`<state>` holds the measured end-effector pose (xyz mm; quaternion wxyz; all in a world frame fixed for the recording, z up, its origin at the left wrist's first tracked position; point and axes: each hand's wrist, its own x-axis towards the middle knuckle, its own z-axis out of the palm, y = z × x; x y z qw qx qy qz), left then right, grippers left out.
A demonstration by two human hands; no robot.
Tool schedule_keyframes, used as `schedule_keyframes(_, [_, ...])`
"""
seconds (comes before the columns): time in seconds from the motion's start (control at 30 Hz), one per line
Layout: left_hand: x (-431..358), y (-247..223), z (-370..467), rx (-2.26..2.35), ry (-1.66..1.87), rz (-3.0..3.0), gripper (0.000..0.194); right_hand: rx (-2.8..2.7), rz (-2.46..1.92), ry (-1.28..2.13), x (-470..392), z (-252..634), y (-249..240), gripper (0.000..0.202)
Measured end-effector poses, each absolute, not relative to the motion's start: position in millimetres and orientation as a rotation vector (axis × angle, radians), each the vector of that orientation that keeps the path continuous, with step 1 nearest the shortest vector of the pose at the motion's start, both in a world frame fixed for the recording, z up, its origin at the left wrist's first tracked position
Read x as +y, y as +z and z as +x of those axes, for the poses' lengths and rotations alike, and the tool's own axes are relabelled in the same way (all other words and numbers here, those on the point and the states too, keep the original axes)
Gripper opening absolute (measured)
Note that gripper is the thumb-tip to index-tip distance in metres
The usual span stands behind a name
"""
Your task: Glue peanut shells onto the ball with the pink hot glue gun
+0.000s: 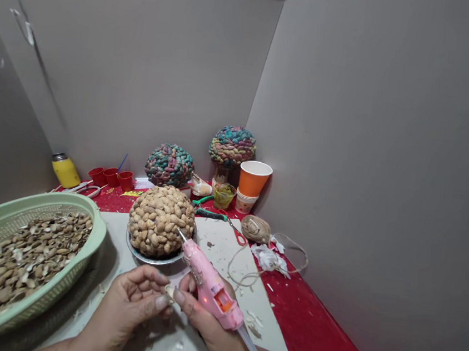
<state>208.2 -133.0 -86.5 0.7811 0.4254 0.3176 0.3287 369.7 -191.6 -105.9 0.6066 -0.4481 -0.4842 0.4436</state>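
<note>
My left hand (132, 293) is closed in a pinch on a small pale nut shell (170, 291). The thumb and finger of my right hand (203, 312) meet the same shell from the other side. That right hand also grips a pink hot glue gun (203, 273), a clear glue stick trailing from its back and a small light glowing on its body. The gun's metal nozzle points up and left, in front of a ball covered in peanut shells (160, 218). This ball rests in a shallow metal bowl (150, 258).
On the left stands a green basket (97, 228) of loose shells. Behind are two painted shell balls (170, 164), red cups (125, 181), a yellow bottle (66, 170), an orange paper cup (254, 180) and green-handled pliers (211, 214). Twine (256, 229) lies right; grey panels (364, 172) enclose the table.
</note>
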Motion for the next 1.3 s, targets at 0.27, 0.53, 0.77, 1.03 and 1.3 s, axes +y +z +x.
schedule_keyframes(0.27, [-131.8,-91.5,205.4,0.692,0.684,0.934,0.028,-1.117,-1.014,1.008,-191.8,367.8,-109.9,0.026])
schedule_keyframes(0.53, [-128.0,-88.8,206.3,0.672,0.675,0.933,0.026,-1.13,-1.005,1.06,-192.4,369.1,-103.7,0.027])
schedule_keyframes(0.77, [-125.4,-88.4,204.6,0.636,0.624,0.934,0.023,-1.087,-0.987,1.104,-192.8,367.6,-103.6,0.029])
schedule_keyframes(1.03, [-121.2,-88.5,202.5,0.588,0.529,0.921,0.023,-1.081,-0.959,1.169,-190.8,368.9,-106.2,0.033])
schedule_keyframes(1.3, [-117.4,-85.3,202.9,0.568,0.551,0.88,0.022,-1.14,-0.971,1.157,-192.5,371.3,-96.0,0.035])
